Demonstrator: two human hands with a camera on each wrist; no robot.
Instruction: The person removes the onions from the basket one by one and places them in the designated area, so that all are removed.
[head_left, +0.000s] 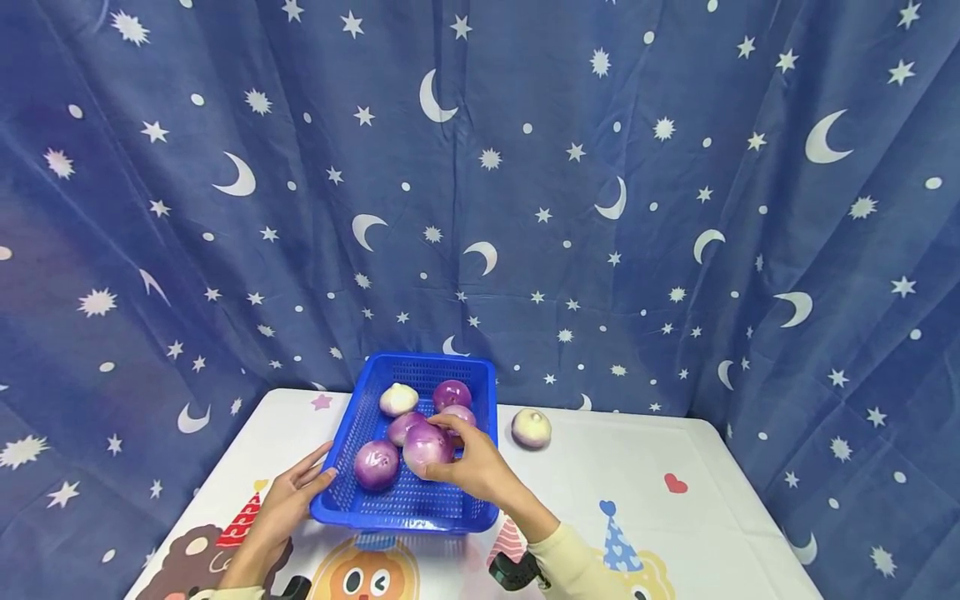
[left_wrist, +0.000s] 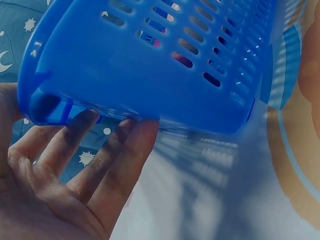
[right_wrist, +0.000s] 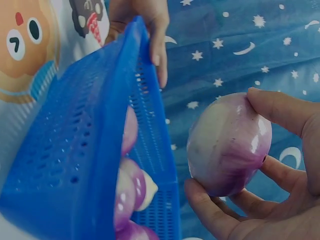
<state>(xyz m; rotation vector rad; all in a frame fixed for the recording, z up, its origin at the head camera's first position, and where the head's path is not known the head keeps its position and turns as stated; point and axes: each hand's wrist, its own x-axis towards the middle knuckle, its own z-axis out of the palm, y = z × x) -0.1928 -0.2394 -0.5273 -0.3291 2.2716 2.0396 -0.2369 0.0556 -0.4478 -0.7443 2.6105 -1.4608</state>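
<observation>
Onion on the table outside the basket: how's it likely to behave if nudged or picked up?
The loose onion would probably roll if nudged, given its rounded sides. Likely a bit slippery: the similar held onion has glossy highlights. Probably firm too, since that one shows no obvious denting in the right hand.

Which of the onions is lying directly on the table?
The pale-topped onion, to the right of the blue basket. The other onions lie inside the basket, except the purple onion held in the right hand.

The head view is bright, wrist views dimmer; striped shadow (left_wrist: 212,155) lies beside the blue rectangular perforated-plastic basket's (left_wrist: 130,70) edge.
</observation>
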